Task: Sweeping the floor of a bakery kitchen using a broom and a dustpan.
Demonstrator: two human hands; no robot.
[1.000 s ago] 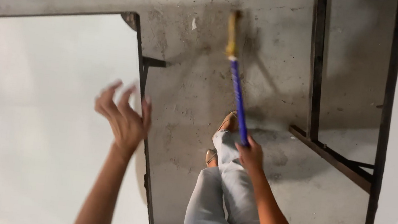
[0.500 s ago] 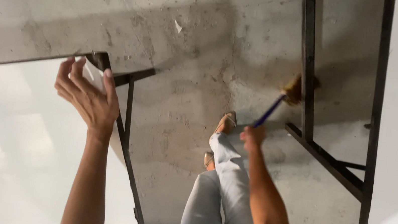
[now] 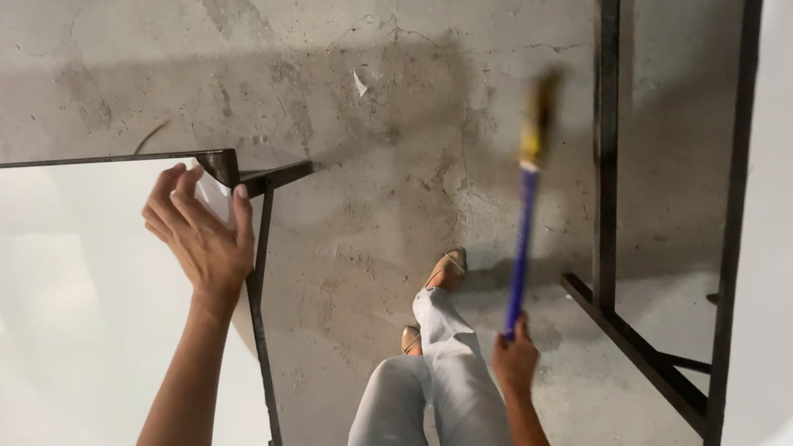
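We're looking down at a concrete floor (image 3: 138, 30). Our right hand (image 3: 515, 354) is closed round the blue handle of a broom (image 3: 523, 228), its yellowish head blurred, out ahead above the floor btwn our legs (image 3: 440, 400) & a black metal frame (image 3: 607, 229). Our left hand (image 3: 198, 234) is open, fingers spread, w/ fingertips at the corner of a white tabletop (image 3: 23, 308).
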